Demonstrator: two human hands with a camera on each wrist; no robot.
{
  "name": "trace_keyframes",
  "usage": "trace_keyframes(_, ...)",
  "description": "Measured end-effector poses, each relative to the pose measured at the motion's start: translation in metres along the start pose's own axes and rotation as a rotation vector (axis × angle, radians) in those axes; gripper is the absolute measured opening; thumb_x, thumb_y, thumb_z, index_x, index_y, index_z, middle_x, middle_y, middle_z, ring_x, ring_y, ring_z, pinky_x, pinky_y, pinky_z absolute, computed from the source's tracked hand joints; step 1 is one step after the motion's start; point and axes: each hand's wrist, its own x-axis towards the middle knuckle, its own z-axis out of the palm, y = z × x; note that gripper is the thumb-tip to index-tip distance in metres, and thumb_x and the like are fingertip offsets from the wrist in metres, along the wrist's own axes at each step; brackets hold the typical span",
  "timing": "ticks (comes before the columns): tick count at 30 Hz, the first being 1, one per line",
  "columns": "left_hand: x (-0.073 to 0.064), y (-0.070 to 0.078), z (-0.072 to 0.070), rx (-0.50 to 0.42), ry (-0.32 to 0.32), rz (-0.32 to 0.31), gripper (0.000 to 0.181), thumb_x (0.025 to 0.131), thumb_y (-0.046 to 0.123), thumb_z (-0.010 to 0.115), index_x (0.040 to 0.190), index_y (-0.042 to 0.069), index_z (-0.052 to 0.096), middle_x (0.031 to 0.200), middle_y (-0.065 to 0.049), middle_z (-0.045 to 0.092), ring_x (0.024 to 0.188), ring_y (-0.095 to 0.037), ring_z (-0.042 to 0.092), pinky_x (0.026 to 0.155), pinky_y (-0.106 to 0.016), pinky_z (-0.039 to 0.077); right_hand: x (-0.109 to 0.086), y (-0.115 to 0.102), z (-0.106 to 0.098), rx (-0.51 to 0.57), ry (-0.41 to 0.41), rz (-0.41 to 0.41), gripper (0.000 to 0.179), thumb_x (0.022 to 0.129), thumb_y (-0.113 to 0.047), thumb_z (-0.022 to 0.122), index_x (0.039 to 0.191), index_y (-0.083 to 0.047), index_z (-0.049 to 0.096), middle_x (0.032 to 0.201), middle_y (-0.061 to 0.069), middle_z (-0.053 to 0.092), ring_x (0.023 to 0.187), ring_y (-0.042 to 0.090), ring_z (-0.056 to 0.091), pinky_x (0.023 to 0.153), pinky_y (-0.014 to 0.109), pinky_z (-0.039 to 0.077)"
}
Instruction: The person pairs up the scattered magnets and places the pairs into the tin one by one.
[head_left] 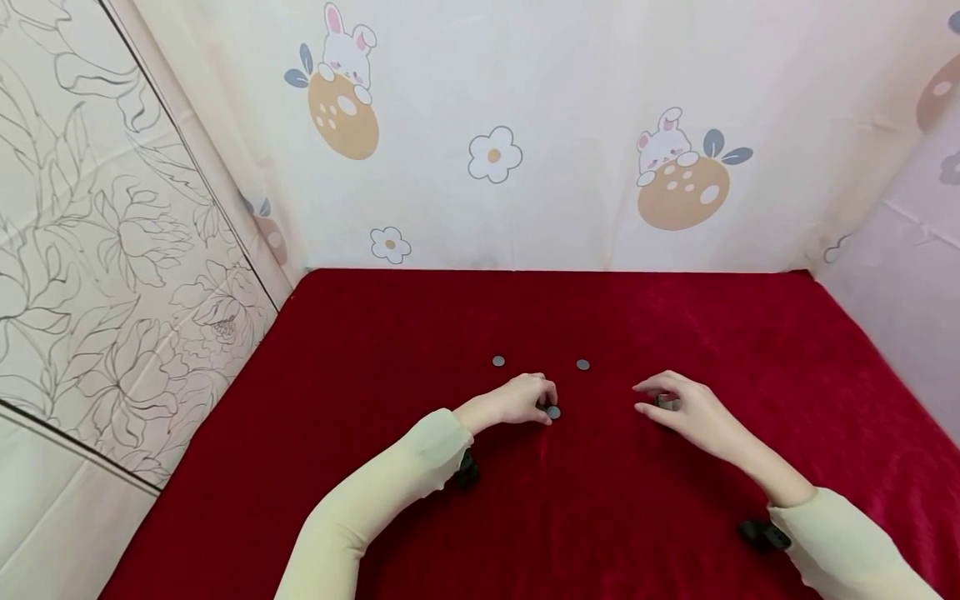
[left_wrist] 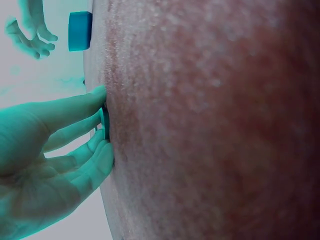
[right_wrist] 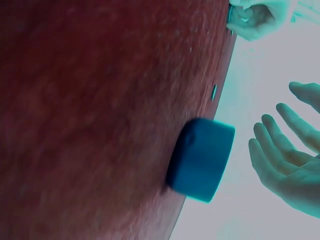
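Head view. The desk [head_left: 375,333] carries three discs. Near disc [head_left: 553,412]: about midway between the left and right edges, at the fingertips of the left hand [head_left: 521,399]. Far-left disc [head_left: 498,361] and far-right disc [head_left: 582,365]: flat on the desk, closer to the far edge, apart from each other; neither is touched. Right hand [head_left: 693,414]: above the desk, toward the right edge, thumb and fingers parted. Judged status: pick-up of the near disc appears under way but not complete; the other two discs appear unhandled. Clearance: a broad strip of desk separates the far discs from the far edge, where a curtain [head_left: 562,167] limits reach. The desk extends well past each hand to the side edges. The near edge is out of frame.

Left wrist view. Left fingers: curled around the near disc, seen edge-on at the desk surface; the firmness of the grasp cannot be told. A block [left_wrist: 80,31] stands on the desk near the right hand.

Right wrist view. Right fingers: released, extended, apart from the block. One flat disc, probably the far-right disc, lies between the block and the left hand. The block stands taller than the discs; allow height when moving the right hand toward the left edge.
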Motion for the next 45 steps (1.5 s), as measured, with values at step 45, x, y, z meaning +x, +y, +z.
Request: trace_keyframes(45, 0.005, -0.004, -0.010, -0.180, 0.027, 0.128, 0.015, 0.076, 0.019, 0.070, 0.087, 0.009, 0.067, 0.068, 0.007, 0.059, 0.060, -0.001, 0.052, 0.056, -0.012, 0.041, -0.020, 0.046, -0.030, 0.054, -0.163, 0.153, 0.056, 0.077, -0.019, 0.069, 0.118, 0.011, 0.046, 0.114, 0.025, 0.050, 0.099, 0.038, 0.051, 0.072, 0.017, 0.046)
